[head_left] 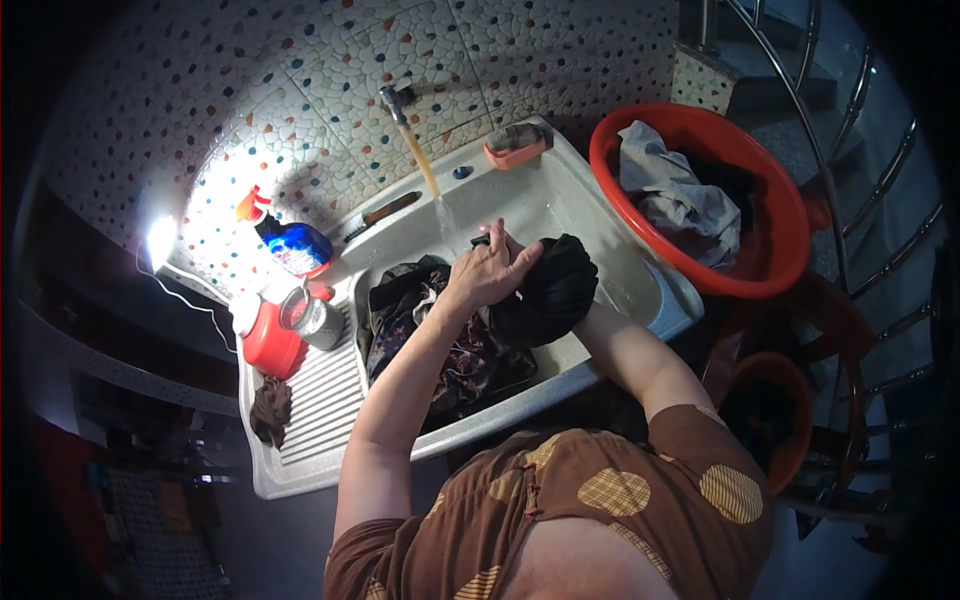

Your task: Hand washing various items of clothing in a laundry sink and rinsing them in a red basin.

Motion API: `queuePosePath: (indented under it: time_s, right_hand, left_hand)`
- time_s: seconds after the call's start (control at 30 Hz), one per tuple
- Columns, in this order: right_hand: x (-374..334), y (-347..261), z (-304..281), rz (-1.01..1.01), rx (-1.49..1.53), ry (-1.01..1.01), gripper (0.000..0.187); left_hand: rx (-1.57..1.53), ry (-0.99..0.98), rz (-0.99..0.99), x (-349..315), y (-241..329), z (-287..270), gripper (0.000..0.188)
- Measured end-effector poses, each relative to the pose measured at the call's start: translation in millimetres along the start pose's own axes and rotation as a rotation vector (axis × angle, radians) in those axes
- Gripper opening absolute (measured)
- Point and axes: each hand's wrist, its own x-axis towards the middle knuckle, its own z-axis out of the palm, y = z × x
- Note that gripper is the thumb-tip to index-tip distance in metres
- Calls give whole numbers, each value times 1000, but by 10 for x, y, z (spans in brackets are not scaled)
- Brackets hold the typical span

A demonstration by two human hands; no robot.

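A bunched black garment (562, 290) is held up over the washing sink (640, 275). My left hand (487, 272) presses and grips its left side, fingers bent over it and thumb toward the cloth. The same garment covers most of my right hand, which holds it from the right; only a bit of its fingers (516, 246) shows beside the left hand. Beneath them, dark patterned clothes (455, 355) lie heaped in the basin. Water (442, 212) runs from the tap (398, 102) just behind my hands.
A red tub (790, 255) with grey cloth (690, 205) stands right of the sink. On the left are a blue spray bottle (298, 247), a red container (270, 340), a clear jug (318, 325) and a brown rag (271, 410). A brush (385, 213) and soap dish (515, 150) sit along the back rim.
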Motion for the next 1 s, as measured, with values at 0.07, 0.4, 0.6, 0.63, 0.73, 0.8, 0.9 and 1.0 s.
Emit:
queuePosePath:
  time_s: [0.07,0.4,0.6,0.63,0.73,0.8,0.9,1.0]
  right_hand:
    - [-45,29,2,-20,-66,28,82]
    - [130,100,30,-132,-416,161,67]
    - [-56,267,55,-204,-583,202,60]
    - [-21,495,-19,189,-442,153,53]
    - [-131,-323,-55,356,-462,198,37]
    - [72,202,-361,783,-540,152,41]
    - [104,189,-302,787,-345,280,27]
    - [-63,432,-409,725,46,504,35]
  left_hand:
    - [113,13,40,-20,-44,31,89]
    - [120,-134,-145,-24,492,-32,114]
    - [-93,294,-109,-190,609,708,129]
    - [-232,398,69,-153,663,811,126]
    - [-367,451,-99,-374,457,833,100]
    - [-462,485,18,-375,842,892,73]
    - [-458,400,-29,-602,581,782,66]
    - [-502,551,152,-754,373,624,62]
